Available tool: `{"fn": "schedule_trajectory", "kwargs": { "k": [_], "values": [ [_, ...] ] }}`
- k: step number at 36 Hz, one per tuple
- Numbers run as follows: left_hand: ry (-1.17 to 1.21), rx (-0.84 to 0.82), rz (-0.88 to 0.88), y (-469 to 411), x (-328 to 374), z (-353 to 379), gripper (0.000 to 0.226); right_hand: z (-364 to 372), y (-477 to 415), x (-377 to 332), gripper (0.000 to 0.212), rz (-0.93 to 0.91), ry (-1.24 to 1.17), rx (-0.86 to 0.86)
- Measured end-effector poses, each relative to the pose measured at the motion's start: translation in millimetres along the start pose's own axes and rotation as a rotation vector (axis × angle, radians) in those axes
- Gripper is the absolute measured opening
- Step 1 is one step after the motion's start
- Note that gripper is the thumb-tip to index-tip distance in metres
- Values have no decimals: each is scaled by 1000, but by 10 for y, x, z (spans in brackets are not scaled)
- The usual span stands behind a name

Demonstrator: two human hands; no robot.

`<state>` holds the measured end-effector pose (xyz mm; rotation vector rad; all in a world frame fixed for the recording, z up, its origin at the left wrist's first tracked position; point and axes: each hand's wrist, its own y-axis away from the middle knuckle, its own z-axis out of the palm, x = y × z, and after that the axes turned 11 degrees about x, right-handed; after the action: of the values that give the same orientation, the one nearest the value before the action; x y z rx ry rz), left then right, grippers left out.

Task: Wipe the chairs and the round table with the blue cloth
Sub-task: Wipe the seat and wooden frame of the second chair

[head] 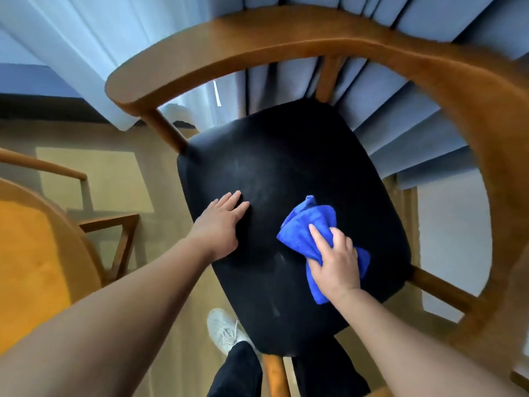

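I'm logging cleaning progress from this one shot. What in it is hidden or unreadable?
- Seat under the blue cloth and both hands, head view: covered, so its state is unknown.
- Round table: cut off by the left edge.
- Right hand palm: faces down onto the cloth.
- Chair's armrest on the right: motion-blurred.
- Chair legs: hidden beneath the seat.

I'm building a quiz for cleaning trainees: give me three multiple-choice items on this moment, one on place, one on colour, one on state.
1. Where does the blue cloth lie?
A. on the black seat
B. on the floor
C. on the round table

2. What colour is the chair's curved backrest?
A. white
B. brown
C. green

3. What is the left hand doing?
A. gripping the cloth
B. lying flat on the seat
C. holding the backrest

Key: 1 A, the right hand presses it onto the black seat; 2 B, it is brown wood; 3 B, its fingers lie spread and empty on the seat.
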<state>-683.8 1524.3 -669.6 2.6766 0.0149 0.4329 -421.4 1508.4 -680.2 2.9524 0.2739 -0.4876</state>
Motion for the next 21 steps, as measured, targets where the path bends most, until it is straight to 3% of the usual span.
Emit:
{"fn": "schedule_trajectory", "kwargs": {
  "k": [4, 12, 17, 21],
  "values": [
    [89, 73, -87, 447, -124, 23, 80, -107, -146, -64, 63, -239, -30, 15],
    [213, 362, -365, 1395, 26, 355, 64, -19, -722, -581, 61, -763, -18, -158],
    [224, 363, -569, 1771, 211, 617, 62, 194, -940, -984, 54, -1088, 18, -229],
    [274, 395, -683, 1916, 353, 734, 60, 359, -972, -1226, 49, -1162, 104, -291]
  ]
}}
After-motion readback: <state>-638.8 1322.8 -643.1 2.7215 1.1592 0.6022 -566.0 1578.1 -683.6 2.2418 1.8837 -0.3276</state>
